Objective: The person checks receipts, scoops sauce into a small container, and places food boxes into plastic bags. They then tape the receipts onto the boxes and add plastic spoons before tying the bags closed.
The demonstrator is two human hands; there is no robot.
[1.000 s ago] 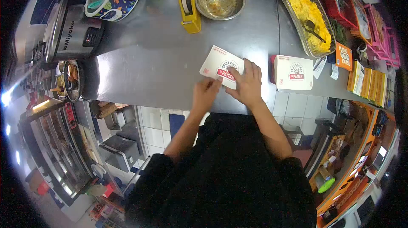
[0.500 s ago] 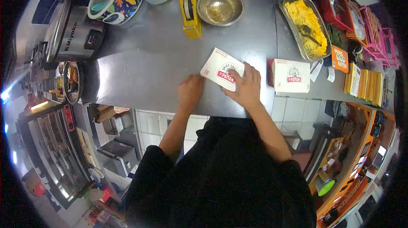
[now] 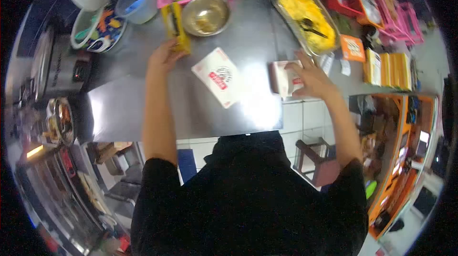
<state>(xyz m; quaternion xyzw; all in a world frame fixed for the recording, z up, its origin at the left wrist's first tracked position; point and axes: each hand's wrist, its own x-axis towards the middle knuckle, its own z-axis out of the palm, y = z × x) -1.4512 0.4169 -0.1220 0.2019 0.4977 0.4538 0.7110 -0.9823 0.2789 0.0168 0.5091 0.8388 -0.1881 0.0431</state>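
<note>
Here, left hand (image 3: 166, 56) reaching forward, palm down

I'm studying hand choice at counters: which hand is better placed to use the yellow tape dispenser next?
Left, I'd judge. The left hand is at the near end of the yellow tape dispenser; the right hand is at the right-hand box, beyond the middle box.

On the metal counter (image 3: 129, 108): 2 white boxes (image 3: 217, 77), a yellow dispenser (image 3: 174, 25), a bowl (image 3: 220, 8), a food tray (image 3: 289, 27).
</note>
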